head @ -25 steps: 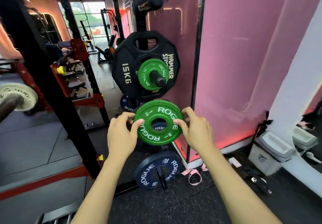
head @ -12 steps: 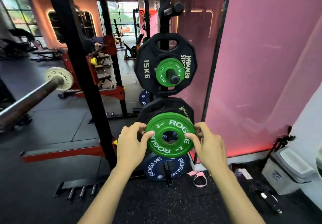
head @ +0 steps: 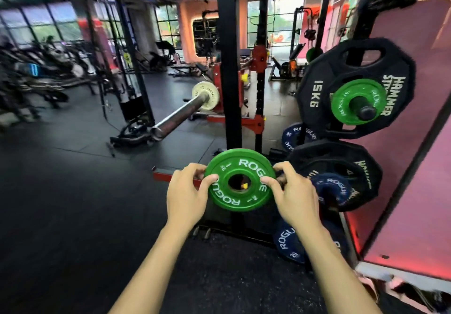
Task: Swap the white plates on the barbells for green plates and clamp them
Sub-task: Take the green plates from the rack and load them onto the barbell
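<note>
Green plate [head: 240, 179], upright, pinched at its rim between the fingers of our left hand [head: 186, 193] and right hand [head: 294, 195]; we judge it mid-carry, next to clear the white plate [head: 205, 95] off the barbell [head: 179, 117] beyond our fingertips.

Green plate [head: 240, 180] reads ROGUE; black plate [head: 314, 89] reads 15KG, HAMMER.

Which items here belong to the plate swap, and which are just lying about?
Job:
green plate held by left hand and right hand
white plate on barbell
second green plate on storage peg

Lying about:
15 kg black plate
blue plates
</note>
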